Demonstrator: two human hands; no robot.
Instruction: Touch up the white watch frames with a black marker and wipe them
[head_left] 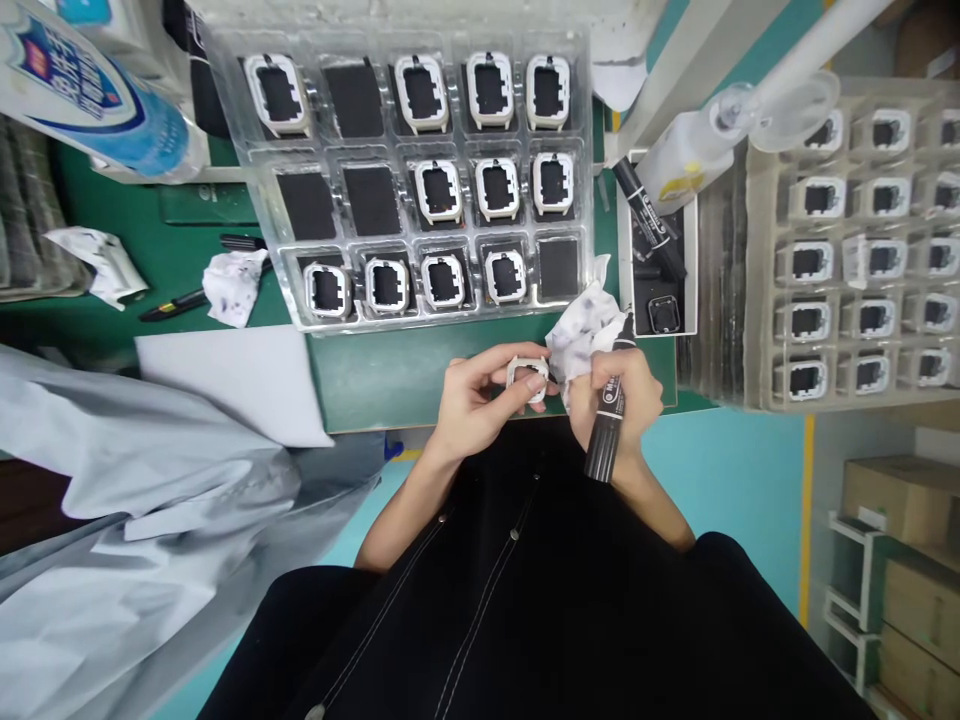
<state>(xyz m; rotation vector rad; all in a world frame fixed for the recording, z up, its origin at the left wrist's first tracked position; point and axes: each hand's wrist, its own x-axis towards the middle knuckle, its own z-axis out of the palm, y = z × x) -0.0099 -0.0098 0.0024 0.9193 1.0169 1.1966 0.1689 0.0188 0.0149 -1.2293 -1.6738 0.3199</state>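
A small white frame (527, 364) is pinched between the thumb and fingers of the left hand (472, 400), at the near edge of the green worktop (375, 385). By the right hand (636, 395), a black marker (606, 425) and a crumpled, dark-stained white tissue (589, 325) are gripped together, just beside the frame. Beyond both, similar frames (439, 213) are held in eleven compartments of a clear tray (352, 150).
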